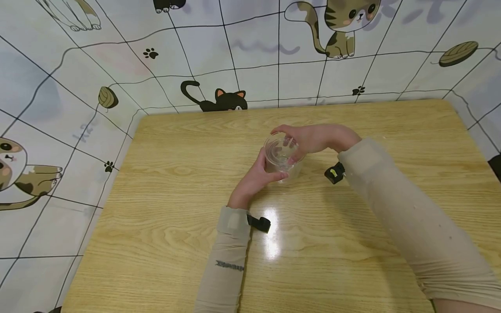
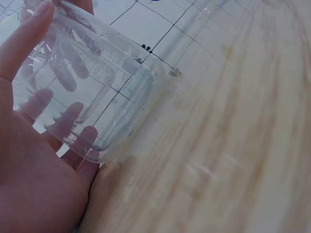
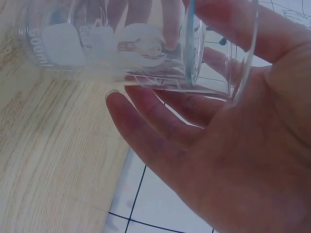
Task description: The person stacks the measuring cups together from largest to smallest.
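- Beige right sleeve and left sleeve reach over the wood-grain table.
- Right hand grasps the inner beaker by its rim; left hand grips the outer beaker's side.
- 500 ml outer beaker: at the table, contact unclear; probably stiff, slippery, breakable; best cupped round its wall.
- Inner beaker: nested inside, likely lighter; best held at its protruding rim.
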### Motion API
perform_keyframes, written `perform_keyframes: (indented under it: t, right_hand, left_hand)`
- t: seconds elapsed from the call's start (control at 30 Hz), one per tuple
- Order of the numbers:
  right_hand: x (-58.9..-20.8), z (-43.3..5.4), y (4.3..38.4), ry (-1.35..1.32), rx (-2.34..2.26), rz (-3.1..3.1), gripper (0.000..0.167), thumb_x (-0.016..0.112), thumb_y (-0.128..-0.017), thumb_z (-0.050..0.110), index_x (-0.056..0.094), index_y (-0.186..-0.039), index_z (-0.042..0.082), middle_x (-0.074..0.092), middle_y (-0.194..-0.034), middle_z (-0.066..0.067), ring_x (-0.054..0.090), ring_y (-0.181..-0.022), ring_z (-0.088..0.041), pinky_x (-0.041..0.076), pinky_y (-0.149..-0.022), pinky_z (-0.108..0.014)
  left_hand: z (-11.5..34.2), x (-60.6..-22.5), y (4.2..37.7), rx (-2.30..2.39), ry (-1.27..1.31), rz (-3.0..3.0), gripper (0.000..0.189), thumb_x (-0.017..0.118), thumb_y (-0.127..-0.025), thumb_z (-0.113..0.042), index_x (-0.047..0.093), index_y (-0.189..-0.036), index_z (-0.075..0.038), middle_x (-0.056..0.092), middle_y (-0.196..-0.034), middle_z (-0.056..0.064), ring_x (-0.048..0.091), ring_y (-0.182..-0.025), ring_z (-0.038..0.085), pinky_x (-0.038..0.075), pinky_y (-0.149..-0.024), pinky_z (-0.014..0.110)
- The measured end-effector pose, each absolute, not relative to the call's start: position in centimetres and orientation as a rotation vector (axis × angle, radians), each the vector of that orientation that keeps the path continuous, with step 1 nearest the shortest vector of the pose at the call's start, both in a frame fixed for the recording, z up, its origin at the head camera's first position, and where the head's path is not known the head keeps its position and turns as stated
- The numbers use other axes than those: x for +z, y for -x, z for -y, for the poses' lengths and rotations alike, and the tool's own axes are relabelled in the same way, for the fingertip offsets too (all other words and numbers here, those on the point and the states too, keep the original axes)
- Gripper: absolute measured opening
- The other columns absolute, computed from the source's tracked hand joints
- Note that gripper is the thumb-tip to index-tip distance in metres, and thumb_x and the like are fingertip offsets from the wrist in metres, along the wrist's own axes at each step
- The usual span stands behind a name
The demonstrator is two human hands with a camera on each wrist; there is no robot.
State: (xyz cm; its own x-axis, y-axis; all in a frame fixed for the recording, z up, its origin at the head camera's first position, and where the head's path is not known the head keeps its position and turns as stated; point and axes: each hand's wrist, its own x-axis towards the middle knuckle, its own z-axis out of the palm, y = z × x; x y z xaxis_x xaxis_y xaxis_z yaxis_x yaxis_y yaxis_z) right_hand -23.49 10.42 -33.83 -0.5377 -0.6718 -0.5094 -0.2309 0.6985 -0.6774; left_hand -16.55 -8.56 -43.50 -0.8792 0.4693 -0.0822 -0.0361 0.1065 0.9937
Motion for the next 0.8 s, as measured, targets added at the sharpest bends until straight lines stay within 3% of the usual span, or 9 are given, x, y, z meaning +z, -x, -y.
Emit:
perform_keyframes:
  t: [0.2, 0.33, 0.6, 0.8]
  right_hand:
    - [-33.95, -10.43, 23.69, 0.685, -0.718, -2.083, 0.082, 0.067, -0.079, 0.012, 0.014, -0.139, 0.030, 0.035, -0.130, -0.015, 0.035, -0.119, -0.030, 0.037, -0.090, -0.044]
    - [-34.14, -10.46, 23.80, 0.695, -0.728, -2.074, 0.080, 0.063, -0.079, 0.005, 0.014, -0.139, 0.027, 0.036, -0.130, -0.017, 0.036, -0.119, -0.032, 0.039, -0.088, -0.045]
    - [-34.36, -10.54, 23.95, 0.695, -0.727, -2.083, 0.080, 0.063, -0.079, 0.005, 0.014, -0.140, 0.026, 0.036, -0.130, -0.017, 0.036, -0.119, -0.032, 0.039, -0.088, -0.043]
    - [-34.45, -10.44, 23.86, 0.683, -0.735, -2.091, 0.081, 0.063, -0.080, 0.006, 0.013, -0.140, 0.027, 0.036, -0.130, -0.017, 0.037, -0.118, -0.032, 0.039, -0.088, -0.044]
  left_hand:
    - [8.57, -43.52, 16.61, 1.838, -0.419, -2.011, 0.090, 0.074, -0.073, -0.022, 0.014, -0.139, -0.031, 0.022, -0.141, -0.009, 0.018, -0.129, 0.005, 0.012, -0.105, 0.036]
    - [8.46, -43.52, 16.73, 1.871, -0.454, -1.992, 0.089, 0.074, -0.073, -0.019, 0.016, -0.140, -0.028, 0.022, -0.142, -0.006, 0.021, -0.130, 0.009, 0.013, -0.105, 0.036]
    - [8.32, -43.44, 16.81, 1.891, -0.472, -1.966, 0.089, 0.074, -0.073, -0.014, 0.015, -0.140, -0.024, 0.019, -0.145, 0.002, 0.020, -0.130, 0.011, 0.013, -0.105, 0.036]
    - [8.35, -43.53, 16.77, 1.904, -0.461, -1.956, 0.090, 0.073, -0.073, -0.014, 0.015, -0.141, -0.024, 0.021, -0.143, -0.004, 0.019, -0.131, 0.010, 0.012, -0.105, 0.036]
